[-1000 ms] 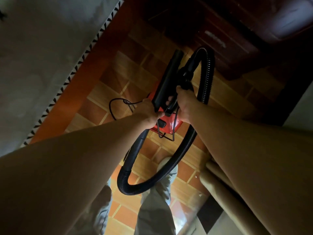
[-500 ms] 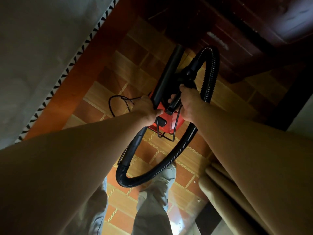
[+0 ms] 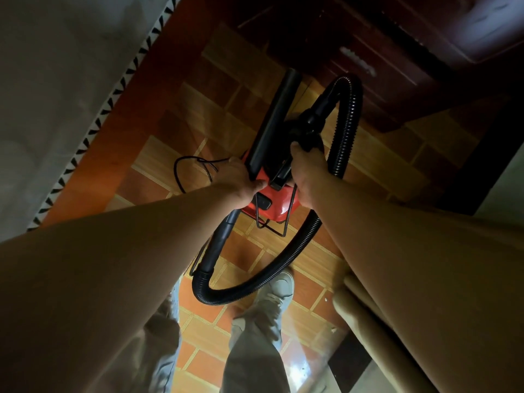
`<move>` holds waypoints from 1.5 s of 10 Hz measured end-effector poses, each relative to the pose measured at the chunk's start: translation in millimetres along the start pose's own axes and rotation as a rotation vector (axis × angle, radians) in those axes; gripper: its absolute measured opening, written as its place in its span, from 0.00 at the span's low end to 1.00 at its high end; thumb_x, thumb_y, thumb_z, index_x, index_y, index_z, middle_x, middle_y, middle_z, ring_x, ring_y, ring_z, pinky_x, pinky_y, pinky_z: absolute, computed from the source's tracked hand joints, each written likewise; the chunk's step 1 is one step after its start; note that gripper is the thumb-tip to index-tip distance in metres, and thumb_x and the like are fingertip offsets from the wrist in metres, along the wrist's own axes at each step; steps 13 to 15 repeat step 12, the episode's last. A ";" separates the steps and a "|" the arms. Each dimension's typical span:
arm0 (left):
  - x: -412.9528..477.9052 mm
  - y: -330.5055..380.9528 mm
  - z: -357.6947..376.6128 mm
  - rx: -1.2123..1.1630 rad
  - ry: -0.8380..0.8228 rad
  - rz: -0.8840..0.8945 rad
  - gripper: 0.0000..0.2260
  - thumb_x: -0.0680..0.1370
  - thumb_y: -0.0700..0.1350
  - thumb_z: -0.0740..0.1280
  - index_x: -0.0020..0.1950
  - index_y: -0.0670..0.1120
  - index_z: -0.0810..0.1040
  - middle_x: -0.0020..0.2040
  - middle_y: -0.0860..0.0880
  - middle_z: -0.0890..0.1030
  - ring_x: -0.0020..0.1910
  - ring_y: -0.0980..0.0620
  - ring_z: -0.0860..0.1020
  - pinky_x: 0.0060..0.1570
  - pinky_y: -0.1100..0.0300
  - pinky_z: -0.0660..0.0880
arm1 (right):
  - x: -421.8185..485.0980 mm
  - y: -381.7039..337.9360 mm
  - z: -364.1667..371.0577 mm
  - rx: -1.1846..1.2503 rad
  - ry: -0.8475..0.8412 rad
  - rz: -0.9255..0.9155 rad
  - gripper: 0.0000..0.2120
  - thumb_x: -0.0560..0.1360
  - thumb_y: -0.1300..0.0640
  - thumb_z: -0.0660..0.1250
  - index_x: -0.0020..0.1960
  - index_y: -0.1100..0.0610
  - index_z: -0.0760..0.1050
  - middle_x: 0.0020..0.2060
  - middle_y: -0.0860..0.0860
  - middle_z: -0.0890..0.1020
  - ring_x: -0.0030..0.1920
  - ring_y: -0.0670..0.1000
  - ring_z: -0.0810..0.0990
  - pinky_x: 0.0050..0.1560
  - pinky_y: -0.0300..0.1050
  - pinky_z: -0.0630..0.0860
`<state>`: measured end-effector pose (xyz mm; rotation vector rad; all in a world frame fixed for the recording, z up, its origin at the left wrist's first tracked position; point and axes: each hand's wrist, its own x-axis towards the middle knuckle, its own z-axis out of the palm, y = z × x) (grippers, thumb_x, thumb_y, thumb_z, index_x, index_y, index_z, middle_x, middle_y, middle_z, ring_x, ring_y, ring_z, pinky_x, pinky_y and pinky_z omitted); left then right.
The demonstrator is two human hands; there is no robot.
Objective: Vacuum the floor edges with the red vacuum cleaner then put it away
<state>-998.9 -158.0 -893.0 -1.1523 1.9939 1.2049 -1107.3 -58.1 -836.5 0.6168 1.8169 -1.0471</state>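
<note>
The red vacuum cleaner [image 3: 274,207] hangs above the tiled floor, mostly hidden behind my hands. My right hand [image 3: 307,174] grips its black carrying handle on top. My left hand [image 3: 241,180] holds the black rigid wand [image 3: 276,117], which points away toward the dark cabinet. The black ribbed hose [image 3: 286,269] loops from the wand's lower end, under the vacuum, up the right side and back to the body. The black power cord [image 3: 184,170] trails in a loop to the left.
A grey wall with a black-and-white zigzag border [image 3: 93,129] and orange skirting runs along the left. A dark wooden cabinet [image 3: 397,61] stands ahead. Beige rolled tubes [image 3: 365,316] lean at the lower right. My legs and a shoe [image 3: 279,287] are below.
The vacuum, wand and both hands have shifted slightly away from me toward the cabinet. My foot has stepped forward under the hose loop. Both grips are unchanged.
</note>
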 end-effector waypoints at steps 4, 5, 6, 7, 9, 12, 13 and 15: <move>-2.3 -24.8 1.7 0.151 0.066 0.010 0.25 0.73 0.57 0.76 0.60 0.44 0.73 0.48 0.46 0.83 0.42 0.49 0.83 0.41 0.54 0.82 | -0.3 57.6 0.3 -0.476 0.301 -0.367 0.30 0.77 0.53 0.72 0.73 0.63 0.64 0.63 0.61 0.76 0.57 0.58 0.80 0.49 0.44 0.79; -7.7 -29.6 -1.6 0.231 0.117 0.046 0.29 0.73 0.61 0.74 0.62 0.42 0.73 0.56 0.46 0.79 0.49 0.50 0.80 0.48 0.60 0.76 | -4.0 60.5 1.2 -0.522 0.370 -0.439 0.36 0.74 0.54 0.74 0.75 0.63 0.61 0.65 0.62 0.74 0.61 0.61 0.78 0.57 0.54 0.81; -14.4 -33.2 -5.5 0.305 0.143 0.038 0.34 0.74 0.65 0.70 0.68 0.41 0.70 0.65 0.42 0.73 0.62 0.45 0.76 0.55 0.58 0.70 | -8.2 60.7 -0.7 -0.600 0.378 -0.479 0.39 0.75 0.55 0.74 0.78 0.63 0.56 0.66 0.64 0.72 0.63 0.62 0.76 0.59 0.53 0.80; -24.2 -31.7 -10.0 0.397 0.177 -0.015 0.38 0.76 0.65 0.67 0.74 0.39 0.64 0.70 0.39 0.70 0.68 0.41 0.72 0.63 0.52 0.71 | -16.4 59.8 -2.8 -0.669 0.385 -0.520 0.40 0.76 0.55 0.73 0.79 0.63 0.55 0.67 0.64 0.71 0.64 0.63 0.75 0.59 0.53 0.80; -46.9 -29.5 -23.1 0.419 0.232 -0.037 0.37 0.75 0.61 0.72 0.73 0.40 0.62 0.68 0.39 0.71 0.64 0.41 0.74 0.59 0.49 0.76 | -40.6 57.9 1.5 -0.786 0.398 -0.568 0.36 0.76 0.55 0.72 0.77 0.63 0.58 0.67 0.63 0.70 0.65 0.62 0.73 0.59 0.52 0.79; -106.2 -23.8 -49.0 0.425 0.202 0.278 0.32 0.75 0.58 0.72 0.71 0.43 0.65 0.68 0.43 0.71 0.67 0.42 0.71 0.65 0.48 0.72 | -104.7 58.0 7.1 -0.959 0.339 -0.596 0.35 0.77 0.52 0.70 0.77 0.62 0.59 0.71 0.63 0.67 0.68 0.62 0.70 0.64 0.53 0.73; -106.2 -23.8 -49.0 0.425 0.202 0.278 0.32 0.75 0.58 0.72 0.71 0.43 0.65 0.68 0.43 0.71 0.67 0.42 0.71 0.65 0.48 0.72 | -104.7 58.0 7.1 -0.959 0.339 -0.596 0.35 0.77 0.52 0.70 0.77 0.62 0.59 0.71 0.63 0.67 0.68 0.62 0.70 0.64 0.53 0.73; -106.2 -23.8 -49.0 0.425 0.202 0.278 0.32 0.75 0.58 0.72 0.71 0.43 0.65 0.68 0.43 0.71 0.67 0.42 0.71 0.65 0.48 0.72 | -104.7 58.0 7.1 -0.959 0.339 -0.596 0.35 0.77 0.52 0.70 0.77 0.62 0.59 0.71 0.63 0.67 0.68 0.62 0.70 0.64 0.53 0.73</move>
